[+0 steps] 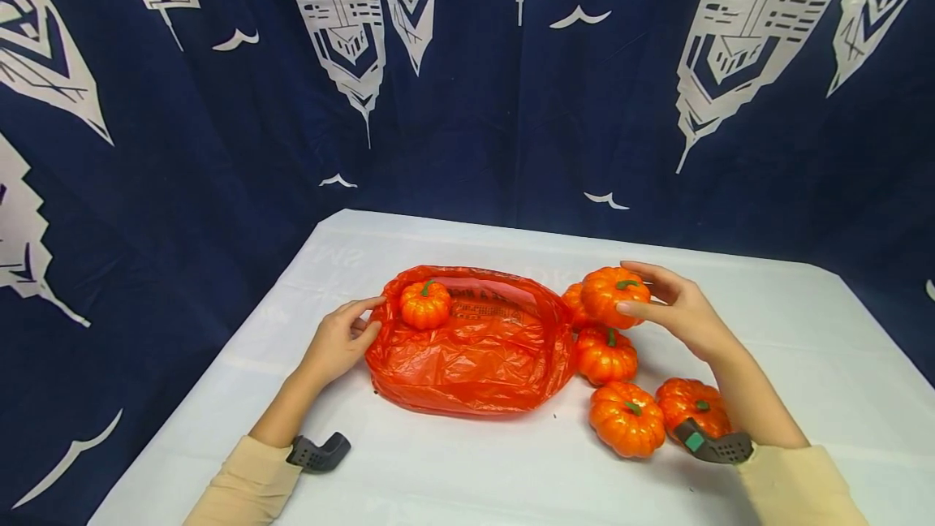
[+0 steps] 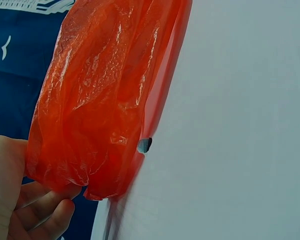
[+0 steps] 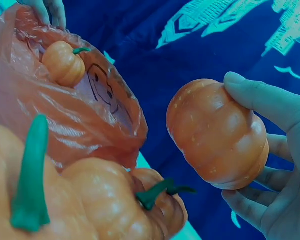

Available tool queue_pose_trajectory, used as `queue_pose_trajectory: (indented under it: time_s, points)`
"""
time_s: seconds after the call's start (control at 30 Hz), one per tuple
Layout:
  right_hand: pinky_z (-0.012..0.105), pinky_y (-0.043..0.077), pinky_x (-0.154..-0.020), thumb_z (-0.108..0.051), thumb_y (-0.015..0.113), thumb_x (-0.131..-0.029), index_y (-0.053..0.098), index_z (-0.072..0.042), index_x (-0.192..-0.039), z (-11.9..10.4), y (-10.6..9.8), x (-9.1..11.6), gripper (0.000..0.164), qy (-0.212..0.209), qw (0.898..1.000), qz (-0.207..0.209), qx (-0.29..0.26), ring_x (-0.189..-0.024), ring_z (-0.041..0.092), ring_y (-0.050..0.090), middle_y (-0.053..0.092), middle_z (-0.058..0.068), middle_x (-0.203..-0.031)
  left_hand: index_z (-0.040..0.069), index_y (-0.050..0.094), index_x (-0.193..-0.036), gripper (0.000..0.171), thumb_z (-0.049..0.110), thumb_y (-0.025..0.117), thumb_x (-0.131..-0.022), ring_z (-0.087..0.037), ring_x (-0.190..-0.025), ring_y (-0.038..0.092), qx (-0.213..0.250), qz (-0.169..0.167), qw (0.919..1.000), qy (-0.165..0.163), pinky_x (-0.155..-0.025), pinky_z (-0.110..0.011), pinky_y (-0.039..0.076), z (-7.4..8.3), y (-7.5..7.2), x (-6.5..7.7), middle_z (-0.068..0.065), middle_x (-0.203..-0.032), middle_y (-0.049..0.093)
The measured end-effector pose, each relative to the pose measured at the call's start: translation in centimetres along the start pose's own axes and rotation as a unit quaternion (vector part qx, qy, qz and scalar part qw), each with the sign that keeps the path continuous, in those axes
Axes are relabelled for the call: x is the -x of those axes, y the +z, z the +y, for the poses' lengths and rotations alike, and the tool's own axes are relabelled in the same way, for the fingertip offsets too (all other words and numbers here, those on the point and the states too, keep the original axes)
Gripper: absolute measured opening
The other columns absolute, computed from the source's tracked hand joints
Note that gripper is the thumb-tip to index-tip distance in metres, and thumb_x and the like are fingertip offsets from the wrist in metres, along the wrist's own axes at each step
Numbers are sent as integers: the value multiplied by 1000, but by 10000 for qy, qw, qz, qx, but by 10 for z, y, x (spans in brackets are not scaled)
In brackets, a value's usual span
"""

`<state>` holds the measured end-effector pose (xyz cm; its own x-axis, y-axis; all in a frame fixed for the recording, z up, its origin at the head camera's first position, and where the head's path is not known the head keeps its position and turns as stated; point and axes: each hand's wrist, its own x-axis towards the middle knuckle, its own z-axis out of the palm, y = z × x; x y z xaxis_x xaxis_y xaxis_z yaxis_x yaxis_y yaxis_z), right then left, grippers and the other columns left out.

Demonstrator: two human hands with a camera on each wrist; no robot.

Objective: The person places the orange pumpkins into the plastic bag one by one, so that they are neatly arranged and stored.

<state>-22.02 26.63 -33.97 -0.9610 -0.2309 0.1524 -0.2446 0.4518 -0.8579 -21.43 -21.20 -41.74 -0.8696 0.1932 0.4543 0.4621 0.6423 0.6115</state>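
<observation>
Right fingers (image 1: 650,271) clamp a pumpkin (image 1: 612,297); left fingers (image 1: 358,308) pinch the bag (image 1: 467,368).
Held right of the bag, near other pumpkins (image 1: 626,422), it could bump one and set it rolling.

A dark navy-blue fabric backdrop (image 1: 511,120) hangs beyond the far, left and right edges of the broad, flat white counter (image 1: 803,331). White printed skyscrapers (image 1: 343,23) run across the cloth, spires pointing down, with small white curved bird shapes (image 1: 580,16) among them. The counter's far corners look clipped; soft light leaves faint shadows on its surface.
</observation>
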Motion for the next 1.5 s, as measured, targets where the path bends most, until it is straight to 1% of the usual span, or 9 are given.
queue_pose_trajectory:
  time_s: [0.23, 0.3, 0.43, 0.53, 0.9, 1.07, 1.2, 1.4, 1.5]
  points:
    - [22, 51, -84, -22, 69, -91, 44, -6, -145, -11, 12, -7, 62, -60, 9997, -178, -154, -110, 10, 54, 51, 17, -137, 5, 62, -128, 39, 4, 67, -89, -23, -80, 66, -5, -18, 10000, -76, -73, -38, 57, 1, 0, 0, -17, -121, 64]
    - [22, 51, -85, -22, 69, -91, 44, -6, -145, -14, 16, -10, 62, -49, 9996, -224, -175, -112, 14, 54, 51, 18, -138, 5, 62, -128, 39, 4, 67, -89, -23, -80, 66, -14, -28, 10000, -78, -73, -38, 57, 2, 0, 0, -17, -121, 64]
    - [23, 50, -86, -24, 70, -90, 44, -7, -145, -20, 24, -14, 64, -5, 9994, -306, -143, -120, 27, 52, 51, 17, -139, 4, 62, -128, 39, 4, 67, -89, -23, -80, 66, -39, -35, 10000, -55, -73, -38, 57, 2, -1, -1, -17, -120, 64]
    - [25, 50, -88, -25, 71, -89, 45, -7, -145, -23, 32, -18, 64, -22, 9991, -386, -173, -123, 32, 50, 51, 16, -139, 4, 62, -128, 39, 4, 67, -89, -23, -80, 66, -44, -32, 10000, -45, -73, -38, 57, 2, -1, -1, -17, -120, 64]
    - [37, 50, -93, -27, 74, -87, 47, -8, -143, -32, 58, -28, 65, -68, 9973, -637, -371, -120, 32, 54, 54, 15, -136, 3, 62, -128, 39, 3, 67, -89, -22, -79, 66, -16, 1, 10000, 35, -72, -37, 57, 1, 0, -1, -17, -120, 64]
    - [36, 52, -91, -26, 76, -85, 48, -8, -143, -36, 69, -32, 66, -28, 9961, -710, -522, -119, 32, 54, 54, 14, -136, 2, 63, -127, 39, 3, 67, -88, -21, -78, 66, -29, 51, 9999, 97, -71, -36, 57, 0, 0, -1, -18, -119, 65]
    - [35, 53, -89, -26, 78, -84, 49, -9, -142, -39, 79, -34, 67, 57, 9951, -740, -647, -118, 31, 55, 56, 13, -135, 3, 63, -127, 39, 3, 67, -88, -21, -78, 66, -28, 49, 10000, 68, -71, -36, 57, 0, 0, 0, -17, -119, 65]
    - [37, 50, -93, -28, 77, -84, 50, -11, -143, -44, 93, -36, 67, 48, 9955, -725, -603, -118, 28, 54, 56, 11, -135, 3, 63, -127, 39, 3, 68, -88, -22, -79, 66, -17, 52, 10000, 33, -71, -37, 57, 0, 0, 0, -17, -119, 65]
    - [39, 48, -95, -27, 77, -84, 49, -10, -143, -46, 101, -38, 68, 76, 9950, -735, -675, -119, 29, 53, 55, 11, -137, 3, 63, -127, 39, 3, 68, -88, -22, -79, 66, -12, 65, 10000, 58, -71, -37, 57, 1, 0, 0, -17, -119, 65]
